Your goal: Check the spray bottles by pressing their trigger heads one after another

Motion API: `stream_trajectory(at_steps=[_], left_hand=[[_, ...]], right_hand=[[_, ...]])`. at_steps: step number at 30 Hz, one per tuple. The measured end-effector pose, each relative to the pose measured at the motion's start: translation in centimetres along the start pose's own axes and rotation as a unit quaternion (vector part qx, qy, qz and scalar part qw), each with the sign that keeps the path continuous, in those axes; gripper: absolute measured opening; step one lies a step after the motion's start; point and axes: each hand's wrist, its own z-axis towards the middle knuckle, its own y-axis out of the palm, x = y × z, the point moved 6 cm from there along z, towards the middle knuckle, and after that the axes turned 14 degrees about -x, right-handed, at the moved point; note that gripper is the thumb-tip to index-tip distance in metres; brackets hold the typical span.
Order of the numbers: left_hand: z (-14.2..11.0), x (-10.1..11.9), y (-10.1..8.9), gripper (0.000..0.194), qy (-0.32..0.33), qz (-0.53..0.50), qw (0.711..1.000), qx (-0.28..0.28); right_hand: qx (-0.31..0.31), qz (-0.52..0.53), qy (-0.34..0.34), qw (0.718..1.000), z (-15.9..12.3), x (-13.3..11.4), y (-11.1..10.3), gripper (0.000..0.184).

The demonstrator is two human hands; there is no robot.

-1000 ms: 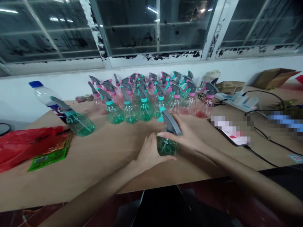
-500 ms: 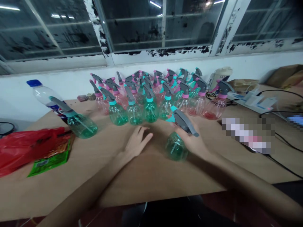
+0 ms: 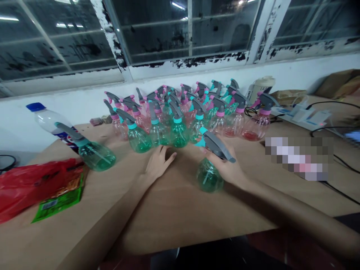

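My right hand [image 3: 229, 167] is wrapped round the neck of a green spray bottle [image 3: 208, 178] with a grey and turquoise trigger head; some fingers are hidden behind it. My left hand [image 3: 159, 161] rests on the table just in front of the bottle group, thumb apart from the fingers and nothing in it. Nearest to it are a clear green spray bottle [image 3: 159, 135] and a deeper green spray bottle [image 3: 179, 132]. Behind them stand several more, among them a pink spray bottle [image 3: 254, 126] at the right end. A separate green spray bottle [image 3: 97, 155] stands off to the left.
A cola bottle [image 3: 50, 118] with a blue cap stands at the left, behind a red plastic bag [image 3: 33, 182] and a green packet [image 3: 60, 204]. On the right are a white power strip [image 3: 302, 117] with cables, a blurred-out object [image 3: 298, 157] and a white container [image 3: 263, 88].
The view has shifted slightly. My right hand keeps its hold on the spray bottle, and my left hand stays low by the front row with its thumb apart.
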Motion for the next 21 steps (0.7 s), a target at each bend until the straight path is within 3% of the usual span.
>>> stream_trajectory(at_steps=[12, 21], left_hand=[[2.3, 2.3, 1.5, 0.039, 0.046, 0.051, 0.997, -0.035], [3.2, 2.6, 1.7, 0.041, 0.032, 0.067, 0.997, -0.036]], right_hand=[[-0.004, -0.007, 0.001, 1.000, 0.1, 0.1, 0.2, 0.012], [0.003, 0.000, -0.005, 1.000, 0.2, 0.7, 0.3, 0.014]])
